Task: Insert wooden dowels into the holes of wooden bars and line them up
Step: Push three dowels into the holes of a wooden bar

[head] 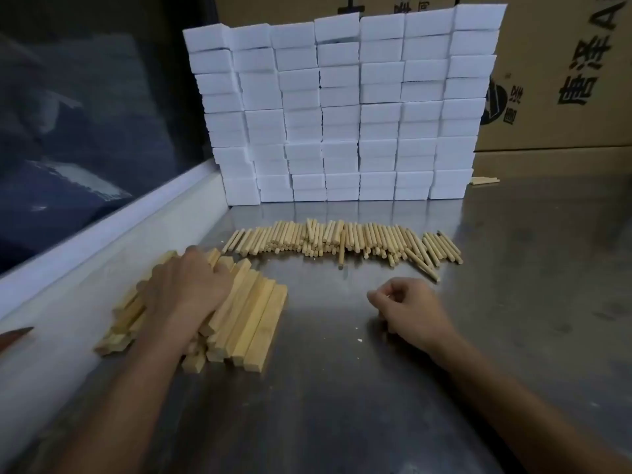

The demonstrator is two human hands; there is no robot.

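The left hand (186, 289) lies palm-down on a heap of square wooden bars (246, 323) at the near left of the metal table (342, 405), its fingers spread flat over the top bars rather than curled round any one, so this grip is apart. The right hand (407, 307) rests on the bare table to the right of the bars, fingers curled in toward the palm; whether that grip pinches anything small I cannot tell. Beyond both hands, a long row of round wooden dowels (342, 239) lies side by side across the table, a few at the right end fanned out at an angle. Behind the dowels stands a wall of stacked white blocks (342, 111). At the far right, cardboard boxes (561, 63) carry large black Chinese characters and a round dark logo, too partial to read.
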